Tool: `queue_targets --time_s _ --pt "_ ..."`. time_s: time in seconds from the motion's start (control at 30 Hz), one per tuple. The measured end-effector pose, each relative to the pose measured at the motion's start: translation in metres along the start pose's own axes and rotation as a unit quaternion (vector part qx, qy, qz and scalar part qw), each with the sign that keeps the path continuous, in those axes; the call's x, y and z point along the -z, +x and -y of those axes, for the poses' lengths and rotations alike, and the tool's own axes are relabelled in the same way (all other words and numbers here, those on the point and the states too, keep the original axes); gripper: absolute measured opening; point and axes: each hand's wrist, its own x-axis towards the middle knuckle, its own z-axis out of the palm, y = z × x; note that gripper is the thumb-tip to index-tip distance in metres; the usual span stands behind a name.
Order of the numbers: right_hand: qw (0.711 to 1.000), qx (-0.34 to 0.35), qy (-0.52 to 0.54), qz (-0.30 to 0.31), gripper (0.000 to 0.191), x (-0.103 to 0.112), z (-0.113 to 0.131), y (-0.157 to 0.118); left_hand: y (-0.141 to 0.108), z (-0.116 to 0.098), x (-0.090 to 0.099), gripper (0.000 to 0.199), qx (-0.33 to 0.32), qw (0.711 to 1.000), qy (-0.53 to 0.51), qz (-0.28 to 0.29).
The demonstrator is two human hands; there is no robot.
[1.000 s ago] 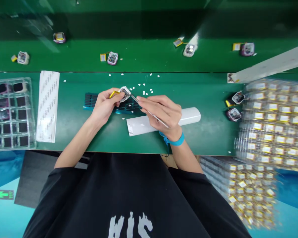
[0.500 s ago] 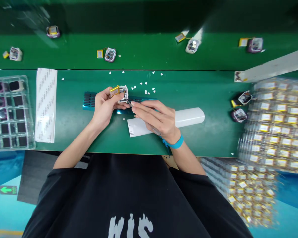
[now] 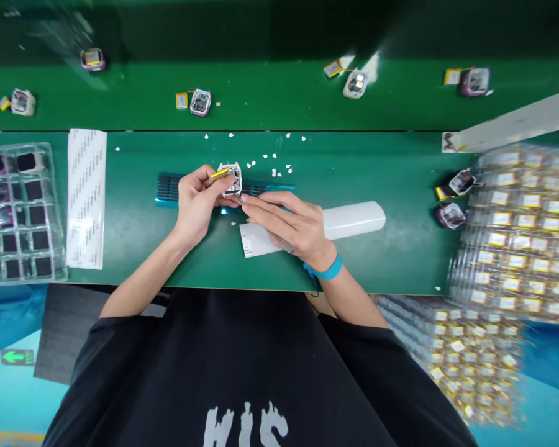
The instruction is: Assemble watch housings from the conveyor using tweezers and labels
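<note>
My left hand (image 3: 196, 202) pinches a white smartwatch case (image 3: 236, 180), its inside with electronics facing up. A yellow battery (image 3: 220, 174) stands tilted at the case's left side, near my thumb. My right hand (image 3: 295, 225) is closed on thin metal tweezers (image 3: 286, 246), whose tip reaches the lower edge of the case; the fingers hide most of them. Under both hands lies a dark blue strip with slots (image 3: 270, 186). A curled white sheet (image 3: 354, 220) is partly beneath my right hand.
Several open watch cases with batteries, such as one white case (image 3: 200, 102), lie on the green belt (image 3: 270, 99) behind. Small white stickers (image 3: 274, 173) dot the bench. A label sheet (image 3: 86, 198) and a watch tray (image 3: 51, 205) are left; stacked battery trays (image 3: 512, 236) are right.
The battery has tipped more edge-on against the case. My right hand has shifted slightly left, with the tweezers at the case's lower edge. Watch cases on the belt have drifted left.
</note>
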Motion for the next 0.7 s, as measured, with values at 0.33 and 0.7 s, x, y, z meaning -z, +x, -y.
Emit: queue_targets --time_s 0.33,0.7 --pt "0.996 -0.029 0.070 -0.057 0.058 -0.008 0.004 0.000 -0.001 0.002 -0.005 0.049 -0.067 0.996 0.045 -0.037" --pt "0.992 -0.068 0.084 -0.059 0.041 -0.007 -0.001 0.002 0.000 -0.001 -0.002 0.042 -0.018 0.997 0.074 -0.021"
